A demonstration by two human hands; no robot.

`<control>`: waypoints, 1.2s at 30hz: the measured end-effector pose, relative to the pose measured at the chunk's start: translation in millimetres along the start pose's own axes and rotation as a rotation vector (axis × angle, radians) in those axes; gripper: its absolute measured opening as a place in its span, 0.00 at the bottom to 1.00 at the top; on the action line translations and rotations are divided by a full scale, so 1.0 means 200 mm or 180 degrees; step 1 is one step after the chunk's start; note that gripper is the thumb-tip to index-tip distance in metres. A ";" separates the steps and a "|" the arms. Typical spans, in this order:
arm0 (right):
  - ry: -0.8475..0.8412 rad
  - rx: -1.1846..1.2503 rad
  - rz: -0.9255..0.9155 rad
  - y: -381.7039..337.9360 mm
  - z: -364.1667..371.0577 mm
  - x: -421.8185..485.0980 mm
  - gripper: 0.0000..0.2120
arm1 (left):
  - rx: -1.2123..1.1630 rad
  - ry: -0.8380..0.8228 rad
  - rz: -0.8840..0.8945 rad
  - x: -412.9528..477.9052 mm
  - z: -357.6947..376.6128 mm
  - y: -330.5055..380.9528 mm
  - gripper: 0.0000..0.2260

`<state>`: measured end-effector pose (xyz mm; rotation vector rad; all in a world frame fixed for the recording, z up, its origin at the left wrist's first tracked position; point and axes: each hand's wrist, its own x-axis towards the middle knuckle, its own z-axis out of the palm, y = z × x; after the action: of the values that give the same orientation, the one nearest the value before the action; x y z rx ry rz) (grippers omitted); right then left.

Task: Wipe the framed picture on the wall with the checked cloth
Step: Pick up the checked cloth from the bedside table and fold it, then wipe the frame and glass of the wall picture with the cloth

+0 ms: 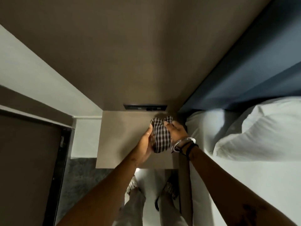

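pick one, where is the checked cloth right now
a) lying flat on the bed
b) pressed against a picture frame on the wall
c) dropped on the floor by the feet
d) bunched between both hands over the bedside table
d: the checked cloth is bunched between the left hand and the right hand, above the beige bedside table; no framed picture is in view.

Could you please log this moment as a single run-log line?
phase: preparing | checked cloth: bunched between left hand and right hand | over: bedside table | framed picture: not in view
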<state>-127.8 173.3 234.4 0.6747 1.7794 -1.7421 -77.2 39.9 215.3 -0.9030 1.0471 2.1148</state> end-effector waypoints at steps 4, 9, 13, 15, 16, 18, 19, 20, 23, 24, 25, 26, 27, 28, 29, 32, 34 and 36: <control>0.0057 -0.0210 -0.0140 -0.25 0.06 -0.19 0.12 | -0.0669 -0.0277 -0.0070 -0.25 0.14 0.18 0.27; 0.0167 -0.1221 -0.0689 -0.55 0.09 -0.37 0.06 | -0.0817 -0.0608 0.0003 -0.47 0.25 0.39 0.24; 0.0435 -0.1822 -0.0882 -0.76 0.07 -0.49 0.10 | -0.0382 -0.0575 0.0132 -0.58 0.32 0.50 0.21; 0.0550 -0.1996 -0.0920 -0.84 0.06 -0.56 0.10 | -0.0131 -0.0551 0.0254 -0.62 0.36 0.55 0.20; 0.0641 -0.2016 -0.0915 -0.86 0.06 -0.58 0.09 | -0.0038 -0.0545 0.0315 -0.64 0.38 0.57 0.19; 0.0895 -0.1962 -0.0965 -0.92 0.04 -0.64 0.10 | 0.0082 -0.0551 0.0407 -0.68 0.42 0.62 0.19; 0.0984 -0.1892 -0.0934 -0.94 0.04 -0.67 0.12 | 0.0127 -0.0572 0.0451 -0.70 0.44 0.65 0.19; 0.0946 -0.1750 -0.0830 -0.96 0.03 -0.69 0.13 | 0.0156 -0.0593 0.0487 -0.72 0.45 0.67 0.18; 0.0136 -0.0483 0.0069 -1.00 0.00 -0.77 0.26 | 0.0406 -0.0719 0.0572 -0.79 0.50 0.74 0.17; -0.0118 -0.0008 0.0317 -0.99 -0.02 -0.78 0.30 | 0.0500 -0.0762 0.0608 -0.82 0.51 0.77 0.17; -0.0344 0.0286 0.0439 -0.99 -0.03 -0.80 0.33 | 0.0592 -0.0812 0.0630 -0.84 0.53 0.78 0.16; -0.0534 0.0433 0.0449 -0.97 -0.05 -0.81 0.35 | 0.0698 -0.0851 0.0641 -0.86 0.54 0.80 0.16; -0.0712 0.0593 0.0400 -0.96 -0.07 -0.81 0.34 | 0.0845 -0.0876 0.0634 -0.88 0.55 0.80 0.15; -0.0824 0.0718 0.0299 -0.95 -0.08 -0.82 0.31 | 0.1030 -0.0887 0.0625 -0.90 0.57 0.81 0.15; -0.0855 0.0813 0.0218 -0.95 -0.09 -0.83 0.29 | 0.1218 -0.0879 0.0628 -0.92 0.59 0.81 0.14; -0.0632 0.1026 0.0043 -0.98 -0.10 -0.88 0.21 | 0.1640 -0.0773 0.0706 -0.95 0.61 0.85 0.13; -0.0550 0.1177 -0.0083 -1.00 -0.11 -0.91 0.20 | 0.2256 -0.0633 0.0878 -0.98 0.64 0.89 0.10; -0.0443 0.1487 -0.0219 -1.02 -0.13 -0.94 0.20 | 0.3122 -0.0306 0.1270 -1.01 0.67 0.93 0.08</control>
<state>-135.1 197.0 512.6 0.6603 1.3236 -2.2214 -140.0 15.5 513.3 -0.1080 2.0429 1.5398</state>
